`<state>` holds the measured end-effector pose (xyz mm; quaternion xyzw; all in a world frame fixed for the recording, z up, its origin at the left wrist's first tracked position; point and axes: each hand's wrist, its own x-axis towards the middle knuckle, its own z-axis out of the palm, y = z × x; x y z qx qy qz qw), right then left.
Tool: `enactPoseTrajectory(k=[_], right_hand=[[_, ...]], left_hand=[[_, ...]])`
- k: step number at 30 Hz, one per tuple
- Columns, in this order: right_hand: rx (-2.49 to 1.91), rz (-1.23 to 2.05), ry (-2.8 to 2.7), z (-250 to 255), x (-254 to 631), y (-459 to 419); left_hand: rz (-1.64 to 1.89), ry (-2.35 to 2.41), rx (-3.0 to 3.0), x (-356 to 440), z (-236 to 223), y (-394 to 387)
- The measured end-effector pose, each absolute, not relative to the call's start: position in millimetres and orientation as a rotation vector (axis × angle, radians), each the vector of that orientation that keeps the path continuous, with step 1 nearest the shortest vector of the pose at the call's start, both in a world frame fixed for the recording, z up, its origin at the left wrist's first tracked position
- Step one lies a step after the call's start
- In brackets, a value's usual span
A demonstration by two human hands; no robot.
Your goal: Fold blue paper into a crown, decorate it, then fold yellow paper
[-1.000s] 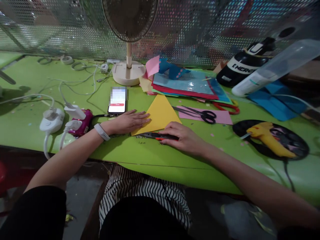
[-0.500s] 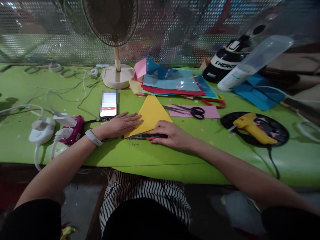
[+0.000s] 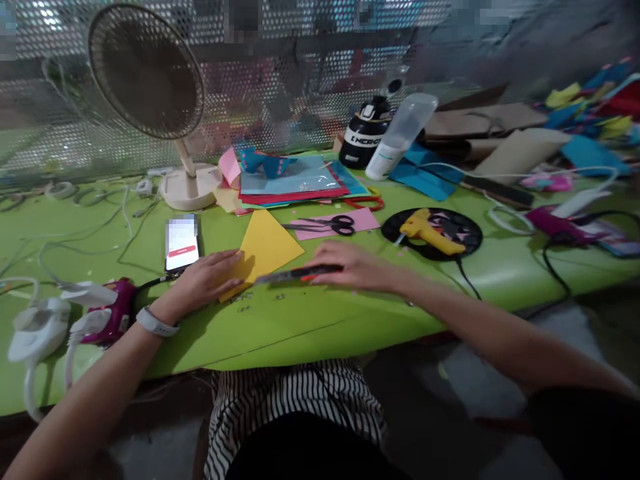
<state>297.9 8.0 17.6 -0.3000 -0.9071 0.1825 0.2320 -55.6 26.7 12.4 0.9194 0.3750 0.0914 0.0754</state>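
Note:
A folded yellow sheet of paper (image 3: 267, 243), roughly triangular, lies flat on the green table. My left hand (image 3: 205, 283) rests on its left part, palm down with fingers stretched out. In my right hand (image 3: 345, 263) is a utility knife (image 3: 300, 273) with a black and red handle, its blade pointing left. The knife is just off the paper's lower right edge, and the hand is slightly blurred. Behind the paper, black scissors (image 3: 340, 225) lie on a pink paper strip (image 3: 367, 219).
A phone (image 3: 181, 243) and a purple power strip (image 3: 115, 313) with white plugs stand at left. Behind are a fan (image 3: 193, 187) and stacked coloured sheets (image 3: 295, 190). At right, a yellow glue gun (image 3: 433, 233) lies on a black tray; a black bottle (image 3: 363, 137) stands farther back.
My right hand has drawn the knife rightward, off the paper's lower edge. My left hand stays pressed on the paper. The view has swung to the right, showing more clutter there.

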Motion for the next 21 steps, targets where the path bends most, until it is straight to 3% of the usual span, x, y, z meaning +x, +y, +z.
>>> enactPoseTrajectory(k=[7, 14, 17, 21], right_hand=[[-1.571, -0.006, -1.997, -5.6, 405.7, 25.2], [-1.737, -0.251, -2.056, -9.4, 396.3, 37.5], [-1.551, -0.051, -2.029, 3.3, 360.7, 36.3], [-1.268, 0.642, -1.959, 22.8, 312.8, 31.5]], left_hand=[[0.412, 1.444, 2.598, -52.9, 15.6, 31.9], [0.569, 1.347, 2.157, -58.0, 19.9, 35.9], [0.754, 1.266, 1.926, -62.1, 21.2, 33.1], [0.949, 1.179, 1.811, -63.7, 21.5, 29.5]])
